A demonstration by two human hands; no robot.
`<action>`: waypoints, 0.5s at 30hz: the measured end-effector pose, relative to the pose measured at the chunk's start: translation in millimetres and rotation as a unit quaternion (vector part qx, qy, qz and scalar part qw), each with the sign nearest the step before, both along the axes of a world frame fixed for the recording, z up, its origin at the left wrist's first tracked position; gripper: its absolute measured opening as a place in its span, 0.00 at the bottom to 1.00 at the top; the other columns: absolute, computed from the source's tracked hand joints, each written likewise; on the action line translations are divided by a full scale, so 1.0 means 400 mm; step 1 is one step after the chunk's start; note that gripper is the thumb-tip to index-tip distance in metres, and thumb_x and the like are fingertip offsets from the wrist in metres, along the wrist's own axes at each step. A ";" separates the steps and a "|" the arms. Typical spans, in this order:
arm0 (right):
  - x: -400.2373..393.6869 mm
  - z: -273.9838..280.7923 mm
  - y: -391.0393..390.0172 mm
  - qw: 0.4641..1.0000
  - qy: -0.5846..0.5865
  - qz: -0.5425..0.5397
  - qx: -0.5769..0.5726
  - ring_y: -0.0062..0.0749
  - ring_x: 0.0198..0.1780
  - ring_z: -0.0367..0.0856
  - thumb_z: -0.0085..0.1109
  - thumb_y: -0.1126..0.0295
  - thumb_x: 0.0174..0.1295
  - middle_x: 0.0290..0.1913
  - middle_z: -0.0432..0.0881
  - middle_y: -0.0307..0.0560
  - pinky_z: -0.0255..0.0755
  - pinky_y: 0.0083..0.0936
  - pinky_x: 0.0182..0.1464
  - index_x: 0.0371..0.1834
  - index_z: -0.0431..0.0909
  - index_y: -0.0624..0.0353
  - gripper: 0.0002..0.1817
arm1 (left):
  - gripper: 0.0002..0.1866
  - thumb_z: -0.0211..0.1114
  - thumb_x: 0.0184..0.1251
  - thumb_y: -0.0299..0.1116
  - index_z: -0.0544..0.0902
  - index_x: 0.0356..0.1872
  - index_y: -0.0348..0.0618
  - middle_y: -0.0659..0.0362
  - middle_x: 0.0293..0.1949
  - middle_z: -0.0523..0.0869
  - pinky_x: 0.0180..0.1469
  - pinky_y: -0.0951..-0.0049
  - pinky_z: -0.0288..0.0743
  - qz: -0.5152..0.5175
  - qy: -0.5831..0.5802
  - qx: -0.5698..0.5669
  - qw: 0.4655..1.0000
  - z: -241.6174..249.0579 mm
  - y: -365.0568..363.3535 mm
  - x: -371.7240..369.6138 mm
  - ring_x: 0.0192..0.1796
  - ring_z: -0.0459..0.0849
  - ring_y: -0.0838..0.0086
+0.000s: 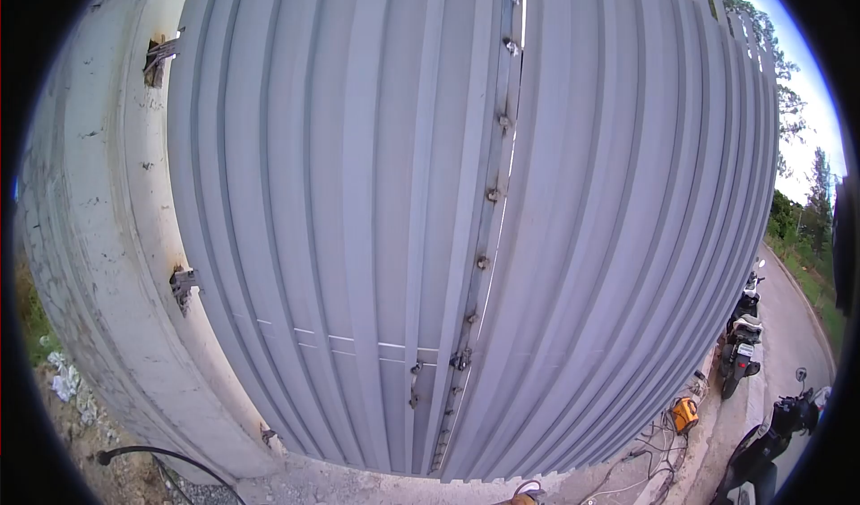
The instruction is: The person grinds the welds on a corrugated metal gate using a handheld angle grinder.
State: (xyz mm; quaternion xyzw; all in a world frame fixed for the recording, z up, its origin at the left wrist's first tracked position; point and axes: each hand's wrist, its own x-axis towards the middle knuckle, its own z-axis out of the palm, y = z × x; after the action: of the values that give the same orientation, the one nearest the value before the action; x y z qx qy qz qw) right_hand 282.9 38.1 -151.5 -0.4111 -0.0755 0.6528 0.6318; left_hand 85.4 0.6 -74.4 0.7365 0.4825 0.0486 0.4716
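A tall grey corrugated metal gate [358, 192] fills most of the head view. A vertical seam [491, 195] with several dark weld spots runs down its middle. Lower down, a small latch-like fitting [460, 359] sits beside the seam. Neither my left hand nor my right hand shows. At the bottom edge a small brownish object [527, 498] is cut off by the frame; what it is cannot be made out.
On the left stands a concrete pillar [98, 209] with rusty brackets. A black cable [170, 452] curves at the lower left. An orange machine [684, 415] with cables lies at the lower right, near parked motorcycles [742, 353] and a road [793, 317].
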 end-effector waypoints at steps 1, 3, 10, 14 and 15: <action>0.017 0.009 -0.011 0.999 -0.008 0.022 -0.029 0.38 0.44 0.85 0.57 0.50 0.73 0.42 0.82 0.39 0.86 0.42 0.46 0.49 0.76 0.45 0.13 | 0.50 0.74 0.64 0.56 0.59 0.79 0.40 0.36 0.54 0.86 0.60 0.53 0.80 -0.005 0.006 0.001 1.000 -0.025 -0.020 0.018 0.56 0.87 0.42; 0.028 0.013 -0.013 0.998 0.033 -0.012 -0.042 0.35 0.42 0.82 0.65 0.56 0.64 0.41 0.77 0.37 0.81 0.39 0.46 0.50 0.75 0.48 0.16 | 0.45 0.72 0.64 0.51 0.61 0.75 0.40 0.37 0.47 0.89 0.53 0.48 0.81 0.016 -0.018 0.033 0.999 -0.020 -0.052 0.036 0.49 0.88 0.39; 0.078 0.013 -0.027 0.997 0.003 0.000 -0.084 0.34 0.42 0.80 0.65 0.52 0.65 0.40 0.77 0.37 0.80 0.38 0.46 0.48 0.74 0.47 0.17 | 0.41 0.74 0.63 0.54 0.68 0.69 0.40 0.40 0.49 0.89 0.56 0.53 0.80 0.041 -0.005 0.012 0.999 0.031 -0.072 0.058 0.54 0.89 0.44; 0.087 -0.008 -0.028 0.995 0.013 0.025 -0.094 0.35 0.45 0.81 0.65 0.55 0.66 0.44 0.76 0.37 0.81 0.41 0.48 0.53 0.73 0.49 0.18 | 0.45 0.71 0.66 0.59 0.64 0.75 0.43 0.37 0.52 0.88 0.59 0.50 0.79 0.029 -0.001 -0.014 0.999 0.012 -0.080 0.057 0.56 0.88 0.41; 0.082 0.000 -0.031 0.995 0.013 0.027 -0.096 0.35 0.44 0.81 0.65 0.55 0.66 0.44 0.76 0.37 0.81 0.41 0.48 0.53 0.73 0.49 0.18 | 0.46 0.71 0.66 0.60 0.63 0.76 0.43 0.37 0.52 0.88 0.59 0.50 0.79 0.031 -0.003 -0.031 0.999 0.016 -0.083 0.056 0.56 0.88 0.41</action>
State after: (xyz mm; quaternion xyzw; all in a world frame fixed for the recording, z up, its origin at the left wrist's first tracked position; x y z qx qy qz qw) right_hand 315.7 25.9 -151.5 -0.4590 -0.0155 0.6790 0.5728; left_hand 107.7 -32.6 -68.2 0.7059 0.5048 0.0508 0.4943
